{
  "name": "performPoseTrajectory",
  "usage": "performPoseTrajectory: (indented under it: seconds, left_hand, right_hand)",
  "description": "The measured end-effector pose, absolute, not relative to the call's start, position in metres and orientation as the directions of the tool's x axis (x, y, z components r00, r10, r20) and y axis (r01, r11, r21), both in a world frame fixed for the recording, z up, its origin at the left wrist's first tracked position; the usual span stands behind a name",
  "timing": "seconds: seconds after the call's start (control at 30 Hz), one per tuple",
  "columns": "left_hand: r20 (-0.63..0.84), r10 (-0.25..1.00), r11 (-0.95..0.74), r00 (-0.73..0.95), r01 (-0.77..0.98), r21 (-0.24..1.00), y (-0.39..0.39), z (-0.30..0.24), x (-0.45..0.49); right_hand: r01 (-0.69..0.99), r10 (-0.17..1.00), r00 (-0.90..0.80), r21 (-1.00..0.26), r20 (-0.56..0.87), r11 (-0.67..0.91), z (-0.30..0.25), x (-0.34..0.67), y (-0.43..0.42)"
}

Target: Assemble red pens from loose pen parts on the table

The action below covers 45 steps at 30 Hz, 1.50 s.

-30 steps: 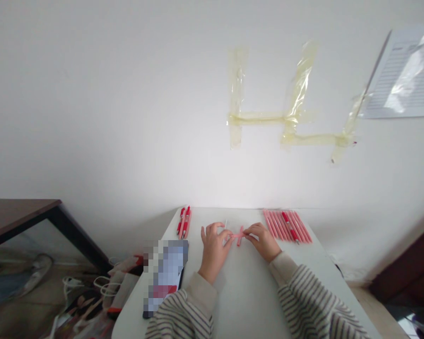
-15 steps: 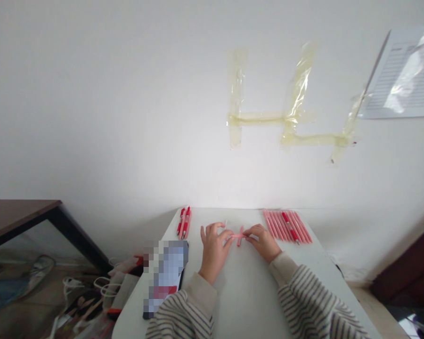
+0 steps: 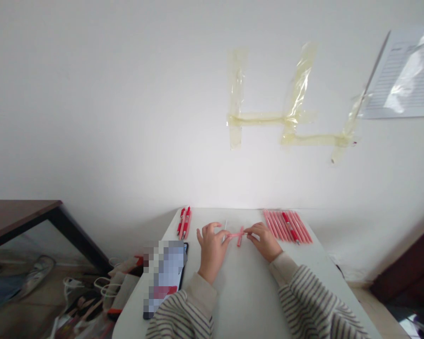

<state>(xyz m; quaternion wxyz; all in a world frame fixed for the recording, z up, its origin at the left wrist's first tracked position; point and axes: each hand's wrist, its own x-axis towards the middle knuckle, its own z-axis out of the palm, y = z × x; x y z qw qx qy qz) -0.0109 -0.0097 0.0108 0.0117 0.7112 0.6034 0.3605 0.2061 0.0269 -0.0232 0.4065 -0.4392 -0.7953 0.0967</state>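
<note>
Between my hands, low over the white table [image 3: 247, 292], is a slim pink pen barrel [image 3: 234, 235] lying sideways. My left hand [image 3: 212, 245] pinches its left end between thumb and forefinger, the other fingers raised. At the right end, the thumb and forefinger of my right hand [image 3: 265, 241] close on a small pale tip too blurred to make out well. Another pink pen piece [image 3: 239, 243] lies crosswise on the table under the barrel. A thin clear stick [image 3: 226, 223] shows just behind my left hand.
A row of pink pens [image 3: 275, 225] with one red pen [image 3: 290, 228] lies at the back right. Several red and pink pens [image 3: 184, 223] lie at the back left, near a phone [image 3: 169, 273] with a blurred screen. The wall [image 3: 127, 117] stands directly behind the table.
My left hand has shifted slightly left with the barrel. A little more of the pale tip now shows at my right fingertips. The pens and phone have stayed put.
</note>
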Motion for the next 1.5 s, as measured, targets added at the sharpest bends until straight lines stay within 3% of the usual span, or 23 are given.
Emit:
performPoseTrajectory:
  seconds: [0.23,0.4,0.67,1.17,1.5]
  left_hand:
    - [0.493,0.865,-0.175,-0.093,0.865,0.47,-0.008,0.011,-0.014]
    - [0.534,0.819,-0.035,-0.21,0.91,0.412,-0.01,0.015,-0.02]
    - [0.481,0.814,0.193,-0.326,0.932,0.307,-0.011,0.015,-0.024]
    - [0.379,0.858,0.269,-0.345,0.933,0.24,-0.012,0.013,-0.022]
    - [0.36,0.865,0.282,-0.349,0.932,0.226,-0.013,0.016,-0.023]
  right_hand:
    - [0.636,0.764,-0.264,-0.489,0.589,0.597,-0.027,0.208,0.03]
    - [0.664,0.767,-0.249,-0.472,0.592,0.58,-0.03,0.208,0.03]
    - [0.692,0.78,-0.223,-0.469,0.584,0.549,-0.026,0.207,0.027]
    - [0.657,0.787,-0.198,-0.517,0.584,0.549,-0.028,0.204,0.027]
    - [0.674,0.768,-0.226,-0.473,0.599,0.567,-0.029,0.205,0.028]
